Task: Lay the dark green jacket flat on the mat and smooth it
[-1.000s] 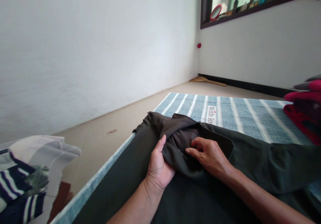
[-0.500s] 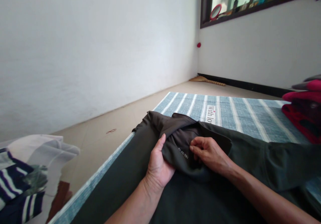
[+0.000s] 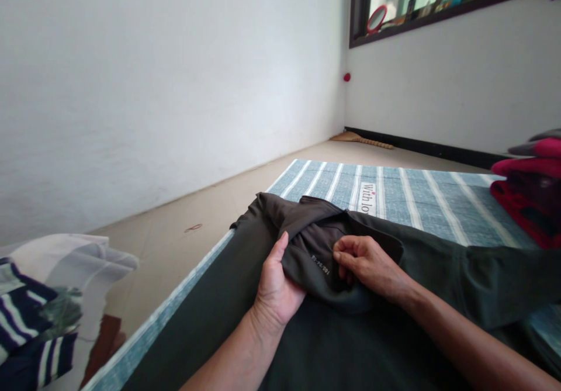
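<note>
A dark green long-sleeved garment (image 3: 210,303) lies spread over a blue-and-white striped cloth (image 3: 337,183). Its neck area is folded open, showing a brownish-grey lining with pale printed size figures. My left hand (image 3: 276,286) grips the folded edge of the garment, thumb on top and fingers underneath. My right hand (image 3: 366,265) pinches the lining just right of the printed figures, thumb and forefinger pressed together. A sleeve stretches away to the right beneath my right forearm.
Folded red and pink clothes (image 3: 532,198) are stacked at the right edge. On the floor at left lie white sheer fabric (image 3: 96,262) and a navy striped garment (image 3: 21,321). A broom (image 3: 362,140) rests near the far corner, below a window ledge with a round red mirror (image 3: 377,19).
Both hands keep nearly the same place on the garment. The right fingers have shifted very slightly, and the printed figures show a little more fully. The view has moved a touch.
</note>
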`<state>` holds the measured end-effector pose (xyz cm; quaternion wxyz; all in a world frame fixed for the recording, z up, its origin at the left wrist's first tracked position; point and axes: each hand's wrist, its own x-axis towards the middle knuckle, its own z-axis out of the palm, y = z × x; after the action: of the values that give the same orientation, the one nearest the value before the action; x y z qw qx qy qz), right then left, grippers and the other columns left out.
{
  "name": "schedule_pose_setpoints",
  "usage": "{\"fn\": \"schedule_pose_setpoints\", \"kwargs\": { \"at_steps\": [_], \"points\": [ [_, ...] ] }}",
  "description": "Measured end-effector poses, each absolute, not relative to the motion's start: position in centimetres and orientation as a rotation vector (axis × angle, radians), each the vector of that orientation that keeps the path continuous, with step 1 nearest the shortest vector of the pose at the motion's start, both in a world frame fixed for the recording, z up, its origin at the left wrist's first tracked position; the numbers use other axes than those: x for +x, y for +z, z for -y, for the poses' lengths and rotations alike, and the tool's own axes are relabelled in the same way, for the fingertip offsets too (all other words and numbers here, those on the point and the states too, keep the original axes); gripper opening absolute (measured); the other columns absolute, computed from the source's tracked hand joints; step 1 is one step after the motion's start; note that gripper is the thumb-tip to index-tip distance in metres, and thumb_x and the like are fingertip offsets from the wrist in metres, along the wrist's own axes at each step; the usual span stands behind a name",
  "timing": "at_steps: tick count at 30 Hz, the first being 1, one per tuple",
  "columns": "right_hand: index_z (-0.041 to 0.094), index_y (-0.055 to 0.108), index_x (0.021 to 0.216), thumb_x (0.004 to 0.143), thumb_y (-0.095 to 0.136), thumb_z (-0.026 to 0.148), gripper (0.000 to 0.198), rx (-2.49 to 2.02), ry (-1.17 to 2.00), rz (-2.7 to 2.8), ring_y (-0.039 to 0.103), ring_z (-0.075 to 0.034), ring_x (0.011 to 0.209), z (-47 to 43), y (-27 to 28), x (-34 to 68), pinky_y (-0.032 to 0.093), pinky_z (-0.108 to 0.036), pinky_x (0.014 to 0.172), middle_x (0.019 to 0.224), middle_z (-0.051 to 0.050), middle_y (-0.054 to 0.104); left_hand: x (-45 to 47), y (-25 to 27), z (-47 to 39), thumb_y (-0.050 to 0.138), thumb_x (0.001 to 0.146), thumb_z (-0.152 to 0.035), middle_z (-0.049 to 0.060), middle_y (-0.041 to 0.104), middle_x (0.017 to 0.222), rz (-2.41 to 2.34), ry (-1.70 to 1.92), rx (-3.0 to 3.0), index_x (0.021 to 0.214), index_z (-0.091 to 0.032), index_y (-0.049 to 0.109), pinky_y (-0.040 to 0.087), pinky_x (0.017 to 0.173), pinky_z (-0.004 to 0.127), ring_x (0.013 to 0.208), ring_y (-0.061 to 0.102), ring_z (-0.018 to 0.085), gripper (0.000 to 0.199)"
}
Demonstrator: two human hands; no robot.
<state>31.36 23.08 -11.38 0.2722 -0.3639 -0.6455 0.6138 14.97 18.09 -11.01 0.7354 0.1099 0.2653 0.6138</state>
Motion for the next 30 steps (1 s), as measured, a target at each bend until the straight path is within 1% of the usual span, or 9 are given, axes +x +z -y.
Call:
{"fn": "schedule_pose_setpoints", "kwargs": {
  "at_steps": [5, 10, 15, 17, 19, 21, 23, 27, 30],
  "points": [
    [0.018, 0.052, 0.073, 0.08, 0.051, 0.029, 0.013, -0.963, 1.614, 1.786, 0.05, -0.01, 0.049, -23.0, -11.5, 31.3, 0.039, -0.021, 0.048, 0.053, 0.003, 0.054, 15.1, -10.7, -18.0, 0.045, 0.09, -0.037, 0.014, 0.066, 0.114, -0.585, 1.35, 0.247, 0.129, -0.01, 0.052, 0.035, 0.105, 0.045, 0.114, 0.057, 0.029, 0.048],
    [0.016, 0.059, 0.076, 0.082, 0.055, 0.037, 0.022, -0.912, 1.311, 2.082, 0.049, -0.01, 0.059, -22.6, -9.9, 32.6, 0.035, -0.021, 0.052, 0.064, 0.001, 0.056, 15.2, -10.5, -18.0, 0.047, 0.09, -0.036, 0.013, 0.066, 0.116, -0.584, 1.389, 0.269, 0.129, -0.011, 0.052, 0.038, 0.103, 0.043, 0.112, 0.058, 0.028, 0.047],
    [0.019, 0.065, 0.086, 0.072, 0.066, 0.053, 0.036, -0.9, 1.163, 2.46, 0.046, -0.01, 0.055, -22.9, -7.5, 34.6, 0.028, -0.022, 0.048, 0.064, 0.003, 0.056, 15.3, -10.4, -17.9, 0.049, 0.09, -0.036, 0.011, 0.069, 0.11, -0.594, 1.433, 0.283, 0.123, -0.013, 0.058, 0.04, 0.1, 0.043, 0.109, 0.06, 0.027, 0.041],
    [0.021, 0.066, 0.081, 0.07, 0.069, 0.048, 0.029, -0.958, 0.901, 2.597, 0.046, -0.011, 0.054, -23.5, -7.4, 35.1, 0.026, -0.024, 0.049, 0.059, 0.003, 0.055, 15.3, -10.1, -17.9, 0.049, 0.09, -0.038, 0.012, 0.068, 0.11, -0.588, 1.414, 0.325, 0.121, -0.014, 0.058, 0.042, 0.097, 0.046, 0.106, 0.061, 0.029, 0.041],
    [0.022, 0.066, 0.078, 0.075, 0.065, 0.039, 0.017, -1.056, 0.602, 2.597, 0.049, -0.013, 0.055, -24.2, -8.0, 35.6, 0.026, -0.025, 0.053, 0.059, 0.001, 0.057, 15.4, -9.9, -17.9, 0.048, 0.089, -0.04, 0.014, 0.067, 0.111, -0.607, 1.386, 0.371, 0.119, -0.015, 0.057, 0.045, 0.092, 0.049, 0.102, 0.062, 0.029, 0.04],
    [0.023, 0.067, 0.082, 0.081, 0.057, 0.033, 0.014, -1.157, 0.402, 2.488, 0.055, -0.015, 0.06, -25.0, -8.8, 36.1, 0.029, -0.026, 0.056, 0.066, -0.001, 0.062, 15.4, -9.7, -17.9, 0.049, 0.089, -0.039, 0.015, 0.066, 0.11, -0.643, 1.366, 0.406, 0.117, -0.015, 0.057, 0.047, 0.087, 0.048, 0.099, 0.062, 0.029, 0.038],
    [0.023, 0.066, 0.086, 0.082, 0.053, 0.031, 0.017, -1.23, 0.283, 2.374, 0.059, -0.018, 0.067, -25.8, -9.6, 36.7, 0.032, -0.027, 0.059, 0.074, -0.002, 0.066, 15.4, -9.7, -17.9, 0.05, 0.088, -0.037, 0.016, 0.064, 0.112, -0.67, 1.349, 0.436, 0.118, -0.014, 0.056, 0.047, 0.086, 0.045, 0.104, 0.06, 0.029, 0.038],
    [0.022, 0.066, 0.09, 0.082, 0.052, 0.031, 0.018, -1.27, 0.16, 2.28, 0.062, -0.02, 0.075, -26.5, -10.7, 37.5, 0.036, -0.028, 0.063, 0.084, -0.004, 0.069, 15.4, -9.7, -18.0, 0.051, 0.086, -0.032, 0.018, 0.058, 0.122, -0.683, 1.322, 0.471, 0.129, -0.015, 0.046, 0.047, 0.088, 0.043, 0.119, 0.05, 0.031, 0.047],
    [0.021, 0.066, 0.091, 0.084, 0.051, 0.031, 0.019, -1.261, 0.047, 2.265, 0.062, -0.022, 0.081, -26.7, -11.1, 37.7, 0.037, -0.028, 0.066, 0.09, -0.006, 0.069, 15.4, -9.7, -18.1, 0.052, 0.085, -0.029, 0.019, 0.056, 0.125, -0.702, 1.313, 0.475, 0.131, -0.014, 0.042, 0.047, 0.088, 0.042, 0.121, 0.048, 0.032, 0.05]
  ]
}}
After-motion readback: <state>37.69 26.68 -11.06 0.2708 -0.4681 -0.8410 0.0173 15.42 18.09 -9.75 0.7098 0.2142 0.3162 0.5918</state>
